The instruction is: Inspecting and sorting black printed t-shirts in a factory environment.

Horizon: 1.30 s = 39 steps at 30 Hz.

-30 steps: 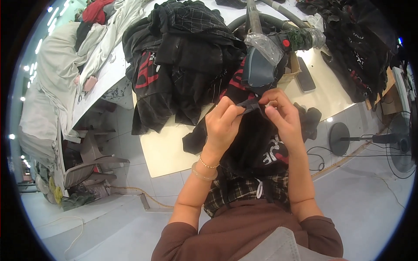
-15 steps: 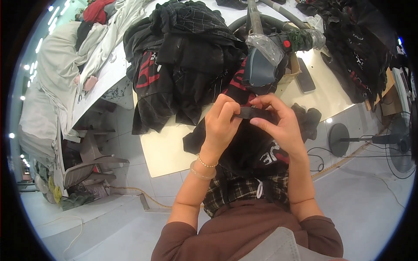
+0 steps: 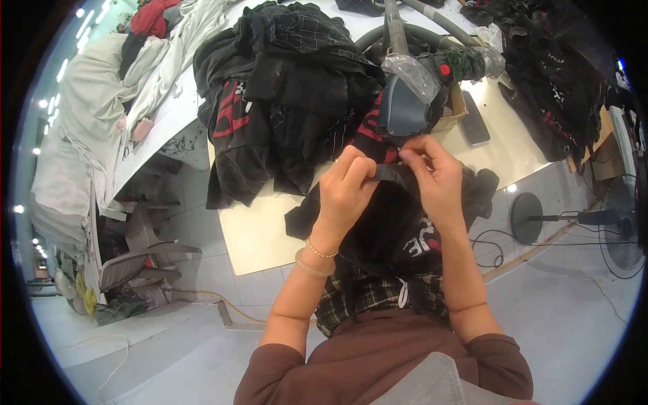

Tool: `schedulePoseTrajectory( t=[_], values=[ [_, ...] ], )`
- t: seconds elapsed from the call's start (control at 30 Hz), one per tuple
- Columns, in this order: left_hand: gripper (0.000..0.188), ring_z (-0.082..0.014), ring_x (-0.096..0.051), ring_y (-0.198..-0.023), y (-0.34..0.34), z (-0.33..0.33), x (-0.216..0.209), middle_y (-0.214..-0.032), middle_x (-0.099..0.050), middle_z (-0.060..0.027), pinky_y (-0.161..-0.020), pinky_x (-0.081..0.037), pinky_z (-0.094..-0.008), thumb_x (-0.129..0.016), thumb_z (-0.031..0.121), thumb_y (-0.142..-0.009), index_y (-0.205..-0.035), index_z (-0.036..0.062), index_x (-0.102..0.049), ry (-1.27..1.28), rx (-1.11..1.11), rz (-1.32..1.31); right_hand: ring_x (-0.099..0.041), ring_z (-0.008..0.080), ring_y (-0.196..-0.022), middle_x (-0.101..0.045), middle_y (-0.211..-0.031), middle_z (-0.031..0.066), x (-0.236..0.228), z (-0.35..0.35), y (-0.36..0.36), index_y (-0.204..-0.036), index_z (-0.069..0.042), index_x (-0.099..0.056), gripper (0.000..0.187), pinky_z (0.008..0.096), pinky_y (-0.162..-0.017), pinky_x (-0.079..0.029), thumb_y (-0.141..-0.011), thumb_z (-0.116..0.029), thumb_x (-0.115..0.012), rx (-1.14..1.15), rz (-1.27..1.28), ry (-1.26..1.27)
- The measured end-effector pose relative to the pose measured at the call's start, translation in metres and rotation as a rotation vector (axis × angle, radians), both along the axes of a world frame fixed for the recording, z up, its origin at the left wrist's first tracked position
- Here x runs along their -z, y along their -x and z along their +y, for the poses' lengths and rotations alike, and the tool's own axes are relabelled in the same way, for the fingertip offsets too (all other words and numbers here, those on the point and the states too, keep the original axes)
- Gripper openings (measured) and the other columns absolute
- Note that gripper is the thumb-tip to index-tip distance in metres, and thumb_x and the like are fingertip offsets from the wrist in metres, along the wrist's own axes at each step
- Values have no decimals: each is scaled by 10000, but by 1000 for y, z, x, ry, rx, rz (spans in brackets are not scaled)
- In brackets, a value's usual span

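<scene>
A black garment (image 3: 385, 216) with white and red lettering lies across my lap and the near table edge. My left hand (image 3: 345, 192) is closed on its edge, and a narrow black band stretches from the fingers toward my right hand. My right hand (image 3: 437, 179) has thumb and forefinger pressed together just above that band; whatever is between the fingertips is too small to make out. Just beyond them hangs a dark blue-grey hood (image 3: 403, 111) wrapped partly in clear plastic, joined to a pipe. Red-lettered black cloth (image 3: 370, 138) lies under the hood.
A heap of black garments (image 3: 290, 94) covers the cream table (image 3: 260, 236) on the left; more dark garments (image 3: 553, 81) lie at right. A phone (image 3: 475, 118) rests beside a cardboard box (image 3: 453, 116). A grey chair (image 3: 145, 253) stands left, a fan (image 3: 614, 226) right.
My right hand has moved slightly up toward the hood, and its thumb and forefinger have come together from apart. My left hand has stayed nearly in place, holding the garment's edge.
</scene>
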<state>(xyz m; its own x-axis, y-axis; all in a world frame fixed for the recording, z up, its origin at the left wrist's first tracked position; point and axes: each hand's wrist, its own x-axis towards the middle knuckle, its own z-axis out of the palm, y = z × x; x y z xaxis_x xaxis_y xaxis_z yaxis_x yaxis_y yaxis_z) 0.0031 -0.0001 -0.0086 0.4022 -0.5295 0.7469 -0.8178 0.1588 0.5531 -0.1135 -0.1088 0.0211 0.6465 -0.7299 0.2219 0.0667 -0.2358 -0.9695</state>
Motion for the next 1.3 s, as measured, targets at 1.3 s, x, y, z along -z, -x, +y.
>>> schedulePoseTrajectory(
  t=[1.3],
  values=[
    [240,-181,-557,-650,8,-23,0,-831,-519,-91,-533,-464,-271,-694,-154,-700,-844,-9,-568,161,-160,191,-588,129,-666,-655,-749,78,7,1,-6,-875,35,-614,115,263,-654,-470,-816,-27,-691,119,9,241]
  ],
)
